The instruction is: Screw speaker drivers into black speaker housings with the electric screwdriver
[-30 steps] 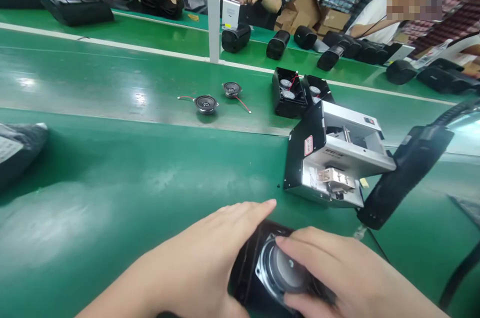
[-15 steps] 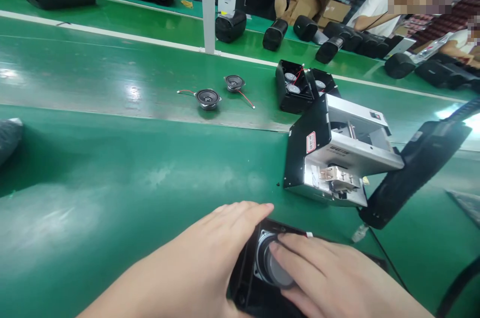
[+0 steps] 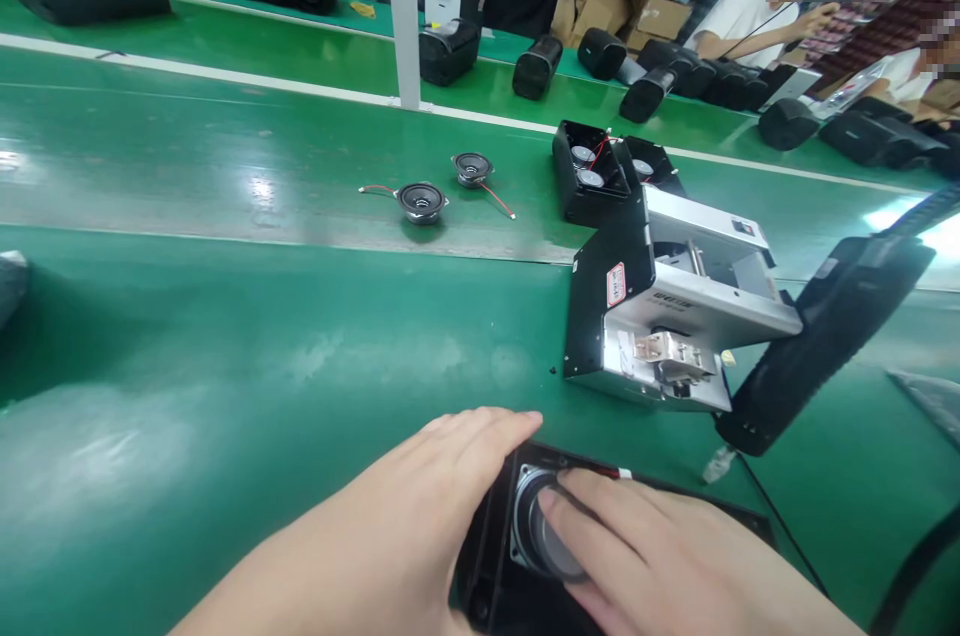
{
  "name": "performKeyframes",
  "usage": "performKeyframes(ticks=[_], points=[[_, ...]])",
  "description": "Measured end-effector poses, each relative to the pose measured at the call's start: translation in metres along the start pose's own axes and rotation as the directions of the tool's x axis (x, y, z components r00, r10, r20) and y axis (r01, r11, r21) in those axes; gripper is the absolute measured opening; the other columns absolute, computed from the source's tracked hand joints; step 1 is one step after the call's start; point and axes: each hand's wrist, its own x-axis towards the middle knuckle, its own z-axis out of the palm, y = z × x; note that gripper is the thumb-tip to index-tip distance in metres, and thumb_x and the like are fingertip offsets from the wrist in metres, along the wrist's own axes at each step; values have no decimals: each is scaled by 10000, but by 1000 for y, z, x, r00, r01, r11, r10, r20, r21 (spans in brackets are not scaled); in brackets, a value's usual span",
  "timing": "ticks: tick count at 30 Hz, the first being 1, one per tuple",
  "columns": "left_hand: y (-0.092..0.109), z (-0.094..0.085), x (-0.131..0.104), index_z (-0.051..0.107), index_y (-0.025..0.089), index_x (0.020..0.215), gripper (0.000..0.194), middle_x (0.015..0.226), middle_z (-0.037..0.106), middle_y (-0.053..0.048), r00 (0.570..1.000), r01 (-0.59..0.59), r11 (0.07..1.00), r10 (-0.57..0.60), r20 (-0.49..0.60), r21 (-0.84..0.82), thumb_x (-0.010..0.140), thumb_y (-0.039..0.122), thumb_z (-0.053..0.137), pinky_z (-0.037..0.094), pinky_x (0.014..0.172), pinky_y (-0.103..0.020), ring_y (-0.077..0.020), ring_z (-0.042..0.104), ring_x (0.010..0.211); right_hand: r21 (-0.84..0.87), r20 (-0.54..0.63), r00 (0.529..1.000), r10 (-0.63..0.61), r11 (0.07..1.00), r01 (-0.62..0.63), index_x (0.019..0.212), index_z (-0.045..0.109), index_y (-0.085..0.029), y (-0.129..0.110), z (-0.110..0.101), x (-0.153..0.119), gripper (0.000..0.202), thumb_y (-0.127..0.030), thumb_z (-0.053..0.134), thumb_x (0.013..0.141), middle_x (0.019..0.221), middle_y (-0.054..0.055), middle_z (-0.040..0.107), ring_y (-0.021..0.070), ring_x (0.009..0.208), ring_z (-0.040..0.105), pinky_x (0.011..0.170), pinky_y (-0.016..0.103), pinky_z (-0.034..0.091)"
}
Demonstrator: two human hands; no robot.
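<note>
A black speaker housing [image 3: 491, 556] lies at the bottom centre, with a round speaker driver [image 3: 529, 521] seated in it. My left hand [image 3: 450, 476] grips the housing's left side, its fingers along the outer edge. Over the driver, my right hand [image 3: 637, 536] has its fingers closed on the driver's round back. A white connector [image 3: 624, 473] shows at the housing's upper edge, above my right hand. Behind stands a silver and black machine [image 3: 675, 306]. Two loose drivers [image 3: 421, 203] [image 3: 472, 169] with red wires rest on the green surface beyond.
Two black housings [image 3: 589, 201] [image 3: 649, 161] with drivers inside stand behind the machine. A long black device [image 3: 825, 346] leans to its right, with a black cable nearby. A white post [image 3: 405, 26] rises at the back; several black speakers and people are beyond it.
The camera view has shifted slightly, moving the background a little. Both hands keep nearly the same places on the housing and driver. A person's arm at the upper right has risen.
</note>
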Motion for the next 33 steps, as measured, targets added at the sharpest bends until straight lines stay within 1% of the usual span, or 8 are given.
performKeyframes(ticks=[10,15,22,27,29,31,32,33], points=[[3,-4,3,288,334,1689,1081,1667,536,-117,999,-2,994,-2,-38,-112,811,400,915,495,1249,-540,-376,547,1509,-3,1,1000,5,1000,-5,1388,677,-127,1,1,-1,355,-202,444,1131,1286,90,793,278,1118,784,929,427,672],[3,-4,4,277,320,1673,1071,1677,525,-115,999,-14,997,12,-34,-79,803,346,902,482,1264,-526,-356,535,1523,14,10,1000,6,1000,-6,1420,654,-116,2,-1,-2,364,-174,478,1107,1313,120,785,298,1118,790,911,441,683],[2,-3,3,273,315,1670,1069,1649,547,-148,999,-15,999,13,-34,-49,817,411,911,541,1203,-542,-384,564,1494,80,26,998,57,995,-59,1436,640,-136,0,0,-4,377,-164,465,1103,1317,122,775,305,1145,779,951,446,689],[-17,11,-2,110,316,1741,1265,1720,464,-177,998,-40,999,41,-45,24,767,370,916,485,1255,-574,-410,514,1545,127,-22,994,110,986,-107,1395,658,-154,-1,-2,4,399,-238,713,1009,1268,111,789,308,1038,800,858,430,709],[-21,9,-1,129,323,1747,1219,1718,474,-165,999,-10,999,13,-52,49,799,407,892,512,1234,-530,-395,542,1527,132,-83,990,118,985,-107,1329,688,-194,2,-12,3,347,-326,739,1012,1239,86,800,271,993,806,801,372,707],[-21,1,2,189,348,1741,1080,1686,528,-126,998,0,996,6,-59,92,877,462,829,548,1199,-464,-361,595,1485,199,-217,956,200,967,-157,1264,728,-248,9,-25,-7,248,-375,667,1061,1166,42,815,215,964,800,802,304,688],[-19,-4,3,228,368,1734,1010,1657,566,-102,997,-9,992,18,-73,124,907,488,796,568,1173,-433,-346,625,1455,261,-306,904,297,940,-220,1230,747,-277,14,-30,-14,210,-365,636,1076,1109,20,817,189,941,792,801,276,672],[-17,-9,4,264,391,1725,949,1629,599,-79,995,-16,987,32,-96,160,929,508,768,585,1150,-412,-337,648,1429,334,-405,811,422,894,-299,1212,755,-297,19,-34,-23,193,-339,623,1079,1052,6,806,172,913,775,795,262,654]])
